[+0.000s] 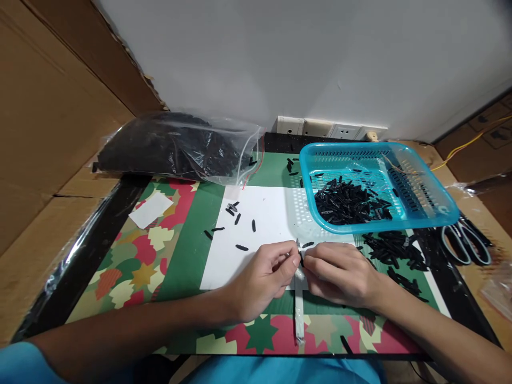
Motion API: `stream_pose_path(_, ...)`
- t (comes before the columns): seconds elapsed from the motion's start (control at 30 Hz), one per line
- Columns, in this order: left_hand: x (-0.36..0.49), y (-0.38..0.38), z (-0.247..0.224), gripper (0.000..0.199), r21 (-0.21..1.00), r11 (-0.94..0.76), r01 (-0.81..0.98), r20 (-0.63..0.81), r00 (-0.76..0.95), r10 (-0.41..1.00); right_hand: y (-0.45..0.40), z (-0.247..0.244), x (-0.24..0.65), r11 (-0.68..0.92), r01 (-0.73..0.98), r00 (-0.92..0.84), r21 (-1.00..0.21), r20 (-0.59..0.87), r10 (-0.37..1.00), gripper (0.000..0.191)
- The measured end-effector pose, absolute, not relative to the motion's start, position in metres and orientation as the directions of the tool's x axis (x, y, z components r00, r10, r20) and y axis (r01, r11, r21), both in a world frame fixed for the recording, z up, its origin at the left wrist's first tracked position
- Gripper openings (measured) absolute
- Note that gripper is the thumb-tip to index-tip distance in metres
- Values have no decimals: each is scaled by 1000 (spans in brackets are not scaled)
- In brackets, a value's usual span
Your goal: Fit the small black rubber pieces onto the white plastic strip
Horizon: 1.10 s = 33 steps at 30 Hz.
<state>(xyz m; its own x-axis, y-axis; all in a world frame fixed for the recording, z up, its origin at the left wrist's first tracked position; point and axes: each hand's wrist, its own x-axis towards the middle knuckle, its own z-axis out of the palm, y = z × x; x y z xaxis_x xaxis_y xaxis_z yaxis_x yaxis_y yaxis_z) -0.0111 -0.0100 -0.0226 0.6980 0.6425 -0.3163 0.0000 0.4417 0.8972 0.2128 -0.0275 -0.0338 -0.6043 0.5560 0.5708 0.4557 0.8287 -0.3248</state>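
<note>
The left hand [269, 274] and right hand [344, 273] meet over the white rectangular paper sheet [256, 229], fingers of both pinched around a small narrow black piece [301, 259], above a slim whitish wrapped stick [299, 314] and left of other black pieces [394, 249].

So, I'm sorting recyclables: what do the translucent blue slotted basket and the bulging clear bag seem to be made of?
The translucent blue slotted basket looks like glossy moulded plastic: its rim shines and light passes through. The bulging clear bag seems to be thin, shiny plastic film, creased and see-through; which plastic, I can't tell.
</note>
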Motion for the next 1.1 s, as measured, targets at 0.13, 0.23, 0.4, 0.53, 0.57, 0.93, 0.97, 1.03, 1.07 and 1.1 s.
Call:
stream_pose_path(0.13, -11, -9, -23, 45, 894, 447, -10, -314, 697, 645, -29, -29, 209, 776, 508, -557, -374, 545, 627, 8)
stream_pose_path(0.23, -10, -9, -23, 46, 900, 436, -4, -310, 698, 646, -29, -27, 207, 761, 547, -542, -350, 545, 640, 9)
stream_pose_path(0.4, -10, -10, -22, 48, 918, 395, 27, -305, 686, 661, -28, -32, 205, 814, 536, -597, -225, 580, 554, 10)
stream_pose_path(0.53, -11, -11, -23, 50, 929, 368, 35, -297, 664, 686, -29, -36, 207, 845, 522, -642, -111, 601, 476, 12)
stream_pose_path(0.57, -10, -11, -23, 50, 932, 362, 34, -293, 659, 693, -30, -36, 207, 850, 522, -651, -77, 608, 455, 14)
stream_pose_path(0.93, -6, -12, -19, 50, 962, 269, 51, -240, 632, 737, -34, -31, 202, 868, 489, -676, 88, 667, 314, 35)
stream_pose_path(0.97, -5, -12, -18, 49, 964, 257, 66, -240, 627, 741, -34, -32, 202, 866, 491, -677, 92, 666, 313, 36)
stream_pose_path(1.03, -5, -13, -16, 46, 968, 230, 103, -243, 618, 747, -36, -33, 203, 869, 484, -687, 98, 658, 308, 35)
stream_pose_path(1.07, -5, -13, -15, 44, 969, 216, 121, -244, 613, 751, -36, -33, 204, 872, 481, -692, 97, 652, 309, 36)
stream_pose_path(1.1, -4, -13, -14, 42, 969, 203, 140, -246, 608, 755, -36, -33, 204, 872, 479, -697, 97, 646, 311, 36)
